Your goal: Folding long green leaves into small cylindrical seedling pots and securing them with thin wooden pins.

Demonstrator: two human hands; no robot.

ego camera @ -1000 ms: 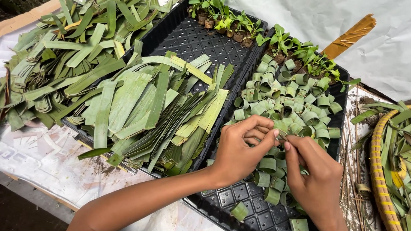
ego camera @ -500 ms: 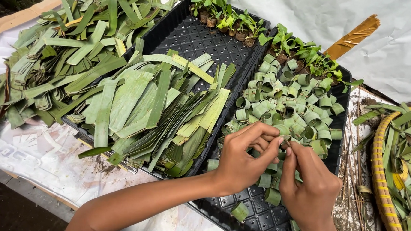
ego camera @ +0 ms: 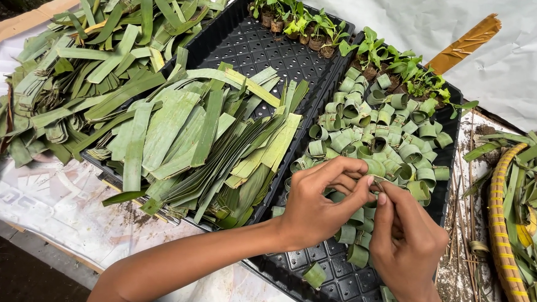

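My left hand curls its fingers around a small rolled green leaf ring, mostly hidden by the fingers. My right hand meets it from the right, pinching a thin stick against the ring at the fingertips. Both hands hover over the right black seedling tray, which holds several rolled leaf cups. A pile of flat cut leaf strips lies across the left black tray.
Small green seedlings stand in leaf cups along the far ends of both trays. More leaf strips are heaped at the left on white sheeting. A yellow-rimmed basket with leaves sits at the right edge.
Both hands have stayed over the right tray, working closer together at the fingertips on the leaf ring. The view has shifted slightly.
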